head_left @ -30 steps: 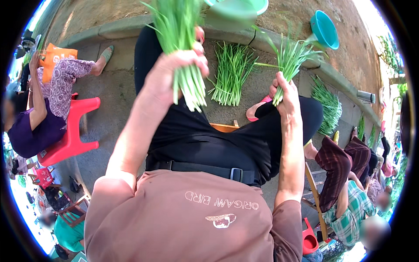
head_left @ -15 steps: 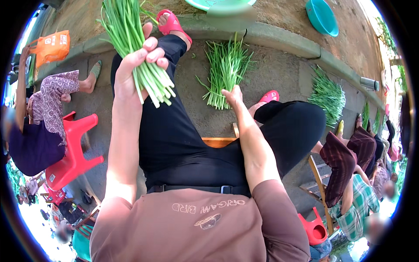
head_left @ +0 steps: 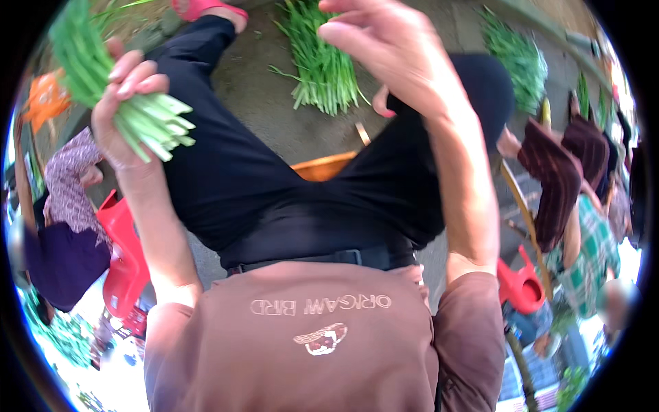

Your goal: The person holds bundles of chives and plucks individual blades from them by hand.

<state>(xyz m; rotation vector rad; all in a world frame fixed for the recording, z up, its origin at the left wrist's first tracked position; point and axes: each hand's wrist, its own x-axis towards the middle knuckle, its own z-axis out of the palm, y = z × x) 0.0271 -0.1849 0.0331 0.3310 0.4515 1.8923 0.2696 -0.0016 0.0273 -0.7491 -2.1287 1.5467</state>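
In my left hand (head_left: 130,89), raised at the upper left, is a bunch of garlic chives (head_left: 154,123). My fingers wrap round its stalks, with the pale cut ends pointing down to the right and the green leaves up to the left. My right hand (head_left: 391,51) is lifted at the top centre, thumb and fingers apart, with nothing seen in it. Beside and below it, a loose pile of garlic chives (head_left: 321,75) lies on the ground between my feet; its far end runs out of the picture.
Another chive heap (head_left: 515,62) lies at the upper right, near the kerb. A red plastic chair (head_left: 127,254) stands at the left by a seated person (head_left: 68,254). People sit at the right, beside a red stool (head_left: 523,285). Between my legs shows a wooden seat edge (head_left: 326,167).
My right hand has left the pile on the ground and risen up and to the right. My left hand, still round its bunch, has moved left and lower. The whole view has shifted.
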